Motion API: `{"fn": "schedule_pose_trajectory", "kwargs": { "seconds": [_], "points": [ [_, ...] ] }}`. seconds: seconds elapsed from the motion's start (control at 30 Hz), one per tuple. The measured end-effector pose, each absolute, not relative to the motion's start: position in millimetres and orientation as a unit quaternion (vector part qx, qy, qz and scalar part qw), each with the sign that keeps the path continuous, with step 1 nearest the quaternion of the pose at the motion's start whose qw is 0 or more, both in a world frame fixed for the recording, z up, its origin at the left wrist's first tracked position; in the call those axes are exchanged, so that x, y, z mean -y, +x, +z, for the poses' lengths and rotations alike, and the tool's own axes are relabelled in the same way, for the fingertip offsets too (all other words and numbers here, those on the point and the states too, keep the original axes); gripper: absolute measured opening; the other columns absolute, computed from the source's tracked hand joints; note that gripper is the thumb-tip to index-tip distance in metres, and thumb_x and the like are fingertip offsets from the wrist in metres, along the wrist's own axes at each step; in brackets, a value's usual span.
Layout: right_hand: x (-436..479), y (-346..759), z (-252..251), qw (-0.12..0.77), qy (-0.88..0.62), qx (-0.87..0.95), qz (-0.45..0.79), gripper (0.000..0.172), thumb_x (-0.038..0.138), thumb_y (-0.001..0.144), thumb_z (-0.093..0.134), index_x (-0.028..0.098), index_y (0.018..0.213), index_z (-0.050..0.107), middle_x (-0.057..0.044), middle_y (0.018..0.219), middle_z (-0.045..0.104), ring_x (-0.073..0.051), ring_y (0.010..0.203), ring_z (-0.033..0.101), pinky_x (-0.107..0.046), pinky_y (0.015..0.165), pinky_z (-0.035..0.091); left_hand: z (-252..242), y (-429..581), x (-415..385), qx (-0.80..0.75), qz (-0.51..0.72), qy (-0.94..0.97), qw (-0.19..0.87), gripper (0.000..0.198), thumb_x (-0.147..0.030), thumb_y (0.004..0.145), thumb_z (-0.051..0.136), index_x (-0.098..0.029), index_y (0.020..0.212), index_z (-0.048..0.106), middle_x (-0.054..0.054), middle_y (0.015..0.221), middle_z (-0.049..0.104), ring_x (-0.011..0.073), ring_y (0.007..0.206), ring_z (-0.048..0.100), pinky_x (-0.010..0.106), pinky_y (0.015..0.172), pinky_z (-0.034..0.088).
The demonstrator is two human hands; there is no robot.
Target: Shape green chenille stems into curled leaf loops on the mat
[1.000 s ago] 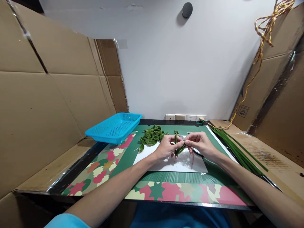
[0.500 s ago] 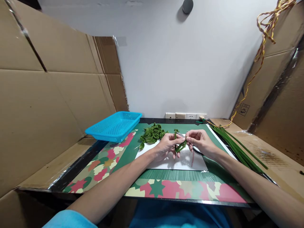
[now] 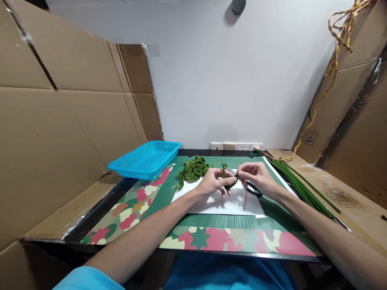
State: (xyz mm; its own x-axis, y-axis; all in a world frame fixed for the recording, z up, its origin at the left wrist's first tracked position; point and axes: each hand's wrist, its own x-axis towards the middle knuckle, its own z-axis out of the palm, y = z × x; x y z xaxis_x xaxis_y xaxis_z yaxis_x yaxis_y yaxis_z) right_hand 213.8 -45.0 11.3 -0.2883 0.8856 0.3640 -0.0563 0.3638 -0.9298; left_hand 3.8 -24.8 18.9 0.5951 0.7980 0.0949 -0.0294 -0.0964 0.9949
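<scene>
My left hand (image 3: 215, 182) pinches a green pipe cleaner (image 3: 232, 186) above a white sheet of paper (image 3: 208, 207). The stem is bent in a curve, and one end stands up past my fingers. At its right end, the fingertips of my right hand (image 3: 255, 175) are closed on the same stem. A pair of scissors (image 3: 254, 189) with black handles lies partly hidden behind my right hand. Below my hands is a small clear plastic bag (image 3: 237, 200) with a red strip. Left of them lies a pile of looped, leaf-shaped green pipe cleaner pieces (image 3: 193, 169).
A blue perforated basket (image 3: 145, 161) stands at the back left. Straight green pipe cleaners (image 3: 302, 187) lie in a bundle on the right. Cardboard walls (image 3: 75, 121) flank the table, with sockets (image 3: 229, 146) along the back wall and a twisted yellow cord (image 3: 320, 100) hanging at right.
The pipe cleaner's loop between my hands has become rounder and more tightly curved. My right hand has shifted slightly up, and more of the scissors' handle and plastic bag shows.
</scene>
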Motion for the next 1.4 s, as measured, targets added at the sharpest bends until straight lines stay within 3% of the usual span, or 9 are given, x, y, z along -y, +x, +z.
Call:
{"fn": "schedule_pose_trajectory", "kwargs": {
  "seconds": [0.1,0.37,0.63,0.77,0.93,1.17,1.4],
  "points": [
    [43.4,212.6,8.3,0.507,-0.315,0.649,0.471,0.038,0.053,0.080,0.081,0.017,0.088,0.073,-0.001,0.068,0.065,-0.013,0.054,0.057,-0.028,0.055,0.046,18.2,3.8,24.1,-0.293,0.356,0.661,0.592,0.043,-0.048,0.072,0.086,-0.012,0.091,0.073,0.009,0.094,0.072,0.0152,0.057,0.070,0.022,0.041,0.049],
    [44.0,210.3,5.4,0.508,-0.326,0.633,0.484,0.038,0.051,0.076,0.083,0.016,0.078,0.071,0.000,0.060,0.064,-0.013,0.049,0.056,-0.026,0.050,0.043,17.2,2.5,23.8,-0.288,0.344,0.683,0.577,0.040,-0.045,0.075,0.084,-0.010,0.091,0.072,0.010,0.089,0.071,0.0166,0.061,0.071,0.020,0.045,0.049],
    [43.7,205.6,9.4,0.510,-0.349,0.620,0.483,0.039,0.053,0.078,0.081,0.015,0.083,0.073,0.000,0.062,0.065,-0.011,0.047,0.052,-0.025,0.046,0.040,14.8,7.3,23.9,-0.305,0.320,0.664,0.603,0.054,-0.057,0.073,0.082,-0.010,0.095,0.070,0.012,0.092,0.071,0.0191,0.059,0.072,0.022,0.040,0.051],
    [42.3,206.9,7.9,0.530,-0.348,0.599,0.489,0.038,0.051,0.079,0.081,0.015,0.086,0.074,0.000,0.061,0.065,-0.010,0.044,0.051,-0.024,0.043,0.039,11.9,7.8,24.1,-0.285,0.270,0.652,0.649,0.056,-0.057,0.072,0.084,-0.010,0.099,0.068,0.012,0.090,0.071,0.0172,0.055,0.070,0.022,0.039,0.051],
    [42.1,210.4,11.9,0.563,-0.305,0.539,0.547,0.040,0.054,0.084,0.074,0.015,0.095,0.074,0.000,0.063,0.061,-0.011,0.043,0.051,-0.023,0.038,0.038,17.1,5.7,26.0,-0.251,0.230,0.646,0.683,0.051,-0.056,0.074,0.082,-0.009,0.090,0.068,0.008,0.079,0.070,0.0126,0.047,0.065,0.018,0.038,0.044],
    [49.2,210.1,16.3,0.474,-0.291,0.594,0.581,0.050,0.051,0.092,0.067,0.024,0.134,0.063,-0.002,0.078,0.065,-0.013,0.055,0.059,-0.021,0.041,0.046,25.5,3.8,35.1,-0.216,0.122,0.662,0.707,0.054,-0.063,0.082,0.072,-0.010,0.089,0.072,0.011,0.077,0.074,0.0116,0.045,0.063,0.020,0.041,0.043],
    [51.1,210.2,15.5,0.427,-0.290,0.656,0.551,0.040,0.050,0.095,0.065,0.021,0.123,0.069,0.000,0.075,0.065,-0.014,0.053,0.063,-0.022,0.042,0.047,26.2,0.6,38.8,-0.209,0.110,0.646,0.726,0.049,-0.058,0.087,0.070,-0.010,0.096,0.070,0.009,0.073,0.073,0.0121,0.041,0.061,0.020,0.036,0.037]
  ]
}}
